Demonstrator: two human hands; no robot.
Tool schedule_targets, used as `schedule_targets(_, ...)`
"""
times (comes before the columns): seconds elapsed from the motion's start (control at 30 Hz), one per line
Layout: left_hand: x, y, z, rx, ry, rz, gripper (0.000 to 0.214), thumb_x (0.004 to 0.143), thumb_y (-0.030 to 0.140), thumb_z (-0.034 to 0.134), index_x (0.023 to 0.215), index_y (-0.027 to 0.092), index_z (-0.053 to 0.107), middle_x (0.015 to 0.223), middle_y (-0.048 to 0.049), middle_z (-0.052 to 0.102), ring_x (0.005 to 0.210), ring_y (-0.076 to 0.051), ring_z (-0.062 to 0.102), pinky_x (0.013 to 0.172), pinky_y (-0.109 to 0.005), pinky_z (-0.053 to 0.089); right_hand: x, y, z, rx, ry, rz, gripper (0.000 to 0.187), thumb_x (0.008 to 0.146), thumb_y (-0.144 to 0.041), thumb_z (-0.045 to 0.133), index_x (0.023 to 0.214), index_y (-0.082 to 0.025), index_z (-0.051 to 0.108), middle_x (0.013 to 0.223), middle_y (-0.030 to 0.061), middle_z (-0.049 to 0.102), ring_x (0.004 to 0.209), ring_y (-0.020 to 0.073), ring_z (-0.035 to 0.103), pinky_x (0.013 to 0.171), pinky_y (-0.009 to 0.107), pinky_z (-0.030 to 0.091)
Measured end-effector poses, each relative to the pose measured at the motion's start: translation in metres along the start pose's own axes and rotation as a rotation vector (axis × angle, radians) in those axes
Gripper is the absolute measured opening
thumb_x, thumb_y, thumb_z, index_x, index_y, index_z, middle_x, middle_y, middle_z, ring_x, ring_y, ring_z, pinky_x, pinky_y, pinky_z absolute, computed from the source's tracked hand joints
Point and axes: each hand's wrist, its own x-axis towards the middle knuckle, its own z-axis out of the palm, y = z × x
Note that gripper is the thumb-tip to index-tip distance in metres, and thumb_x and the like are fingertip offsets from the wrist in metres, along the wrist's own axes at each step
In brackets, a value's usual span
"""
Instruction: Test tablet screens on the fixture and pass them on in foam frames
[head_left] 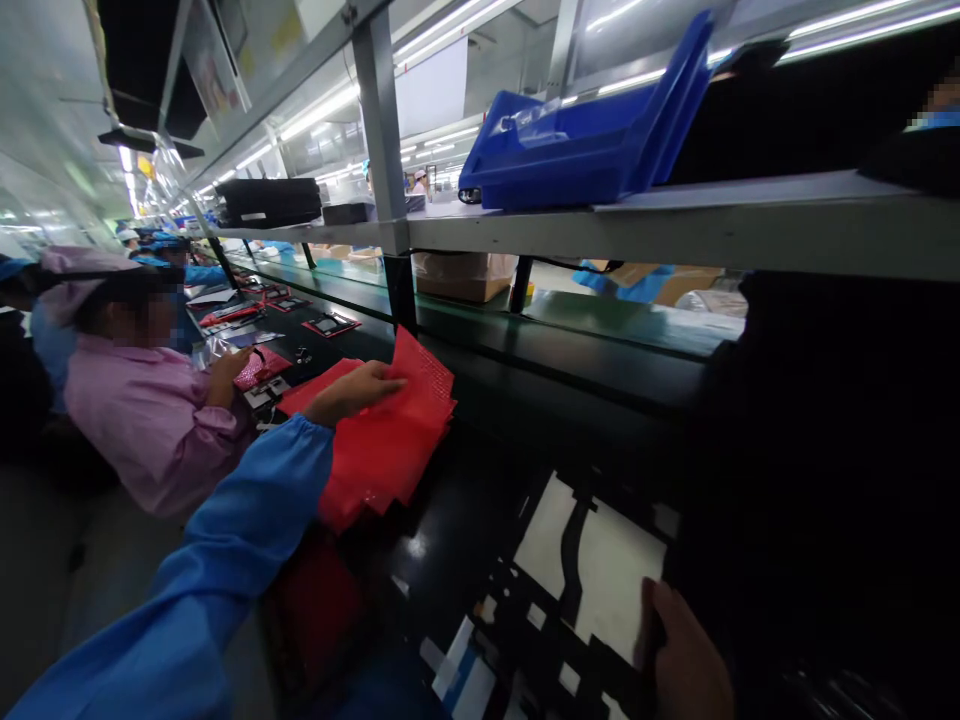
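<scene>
My left hand (356,392), in a blue sleeve, pinches the top sheet of a stack of red bubble-wrap bags (394,440). The pinched sheet's upper corner is lifted. At the lower right my right hand (688,655) grips the edge of a flat black panel (574,560) with pale areas and a dark curved strip across it. My right thumb lies along the panel's side; the other fingers are hidden. Beside the panel's near edge is a white and blue strip (461,675).
A co-worker in a pink smock (150,410) sits to the left, handling a pink bubble bag (262,366). A shelf (525,232) crosses above the bench, bearing a blue bin (562,150). Its post (381,130) stands beyond my left hand. Small panels (330,324) lie further along the bench.
</scene>
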Motion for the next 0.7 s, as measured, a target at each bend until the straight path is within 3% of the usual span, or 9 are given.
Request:
schedule_targets(0.1, -0.028, 0.038, 0.037, -0.280, -0.195, 0.044, 0.023, 0.084, 0.037, 0.066, 0.089, 0.014, 0.069, 0.066, 0.0017, 0.060, 0.055, -0.010, 0.048, 0.052, -0.021, 0.036, 0.000, 0.006, 0.001, 0.134, 0.044, -0.021, 0.044, 0.076, -0.054, 0.069, 0.106, -0.022, 0.072, 0.102, 0.0083, 0.071, 0.093, 0.0300, 0.065, 0.071, 0.039, 0.053)
schedule_targets(0.2, -0.048, 0.065, 0.092, -0.386, -0.365, 0.063, 0.024, 0.090, 0.035, 0.059, 0.097, 0.016, 0.073, 0.068, 0.0018, 0.063, 0.055, -0.010, 0.049, 0.054, -0.021, 0.039, 0.004, 0.014, 0.000, 0.207, 0.094, -0.062, 0.049, 0.073, -0.056, 0.070, 0.106, -0.020, 0.071, 0.099, 0.0073, 0.071, 0.092, 0.0285, 0.065, 0.069, 0.037, 0.054)
schedule_targets(0.27, -0.056, 0.074, 0.128, -0.464, -0.512, 0.082, 0.026, 0.093, 0.033, 0.056, 0.101, 0.016, 0.074, 0.070, 0.0010, 0.066, 0.058, -0.010, 0.052, 0.058, -0.021, 0.043, 0.007, 0.017, -0.002, 0.270, 0.090, -0.098, 0.054, 0.070, -0.056, 0.071, 0.109, -0.018, 0.070, 0.103, 0.0078, 0.071, 0.096, 0.0284, 0.065, 0.071, 0.036, 0.054)
schedule_targets(0.37, -0.060, 0.080, 0.170, -0.708, -0.619, 0.066, 0.025, 0.094, 0.030, 0.056, 0.103, 0.015, 0.074, 0.083, -0.0025, 0.073, 0.077, -0.014, 0.064, 0.078, -0.026, 0.051, 0.015, 0.019, -0.004, 0.360, 0.112, -0.124, 0.057, 0.067, -0.055, 0.074, 0.109, -0.016, 0.069, 0.107, 0.0076, 0.072, 0.100, 0.0281, 0.065, 0.073, 0.035, 0.055)
schedule_targets(0.5, -0.057, 0.080, 0.197, -0.851, -0.636, -0.004, 0.031, 0.086, 0.042, 0.068, 0.105, 0.017, 0.073, 0.093, -0.0050, 0.076, 0.089, -0.019, 0.068, 0.091, -0.033, 0.051, 0.030, 0.024, -0.010, 0.356, 0.066, -0.260, 0.053, 0.068, -0.058, 0.075, 0.101, -0.016, 0.071, 0.099, 0.0065, 0.074, 0.097, 0.0265, 0.067, 0.072, 0.032, 0.055)
schedule_targets(0.6, -0.053, 0.077, 0.204, -0.828, -0.656, 0.014, 0.031, 0.079, 0.030, 0.075, 0.108, 0.017, 0.072, 0.095, -0.0053, 0.076, 0.087, -0.019, 0.069, 0.086, -0.031, 0.053, 0.038, 0.030, -0.013, 0.330, 0.038, -0.329, 0.050, 0.072, -0.060, 0.073, 0.098, -0.017, 0.072, 0.091, 0.0059, 0.074, 0.089, 0.0249, 0.069, 0.068, 0.031, 0.056)
schedule_targets(0.7, -0.049, 0.071, 0.207, -0.809, -0.602, -0.064, 0.038, 0.077, 0.015, 0.071, 0.114, 0.019, 0.070, 0.096, -0.0033, 0.075, 0.089, -0.019, 0.069, 0.080, -0.028, 0.053, 0.044, 0.032, -0.014, 0.322, 0.055, -0.348, 0.049, 0.075, -0.058, 0.072, 0.106, -0.019, 0.071, 0.102, 0.0058, 0.074, 0.096, 0.0250, 0.068, 0.073, 0.031, 0.056)
